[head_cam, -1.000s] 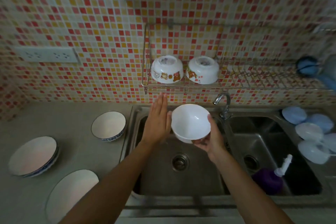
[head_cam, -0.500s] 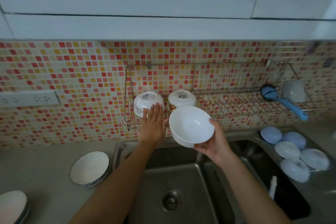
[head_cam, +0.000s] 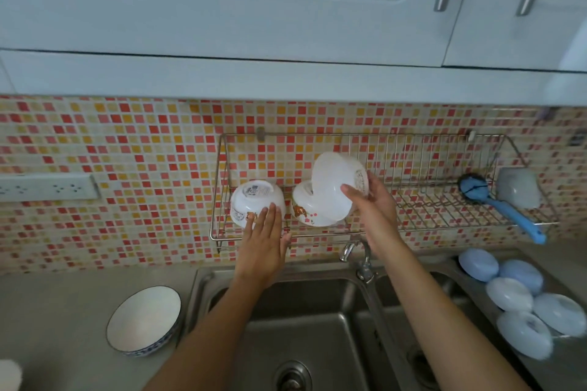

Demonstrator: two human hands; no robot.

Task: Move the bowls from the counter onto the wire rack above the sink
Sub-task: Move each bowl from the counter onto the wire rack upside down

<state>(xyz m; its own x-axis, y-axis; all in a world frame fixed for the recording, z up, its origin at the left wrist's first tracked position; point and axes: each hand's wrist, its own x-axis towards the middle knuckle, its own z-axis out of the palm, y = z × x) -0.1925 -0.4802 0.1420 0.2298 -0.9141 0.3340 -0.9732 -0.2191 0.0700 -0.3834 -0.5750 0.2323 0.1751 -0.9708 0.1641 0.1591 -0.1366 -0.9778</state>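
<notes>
Against the red-and-orange mosaic backsplash, a plain white bowl is pinched at its rim by the right hand and tipped over the wire rack for inverting beside two placed bowls, while the flat-fingered left hand touches one.

Plain white bowl held at the wire rack is motion-blurred and hides part of the upturned printed bowl behind it. White dish at the counter's front-left corner is cut off by the frame edge. Print on the leftmost upturned bowl too small to read.
</notes>
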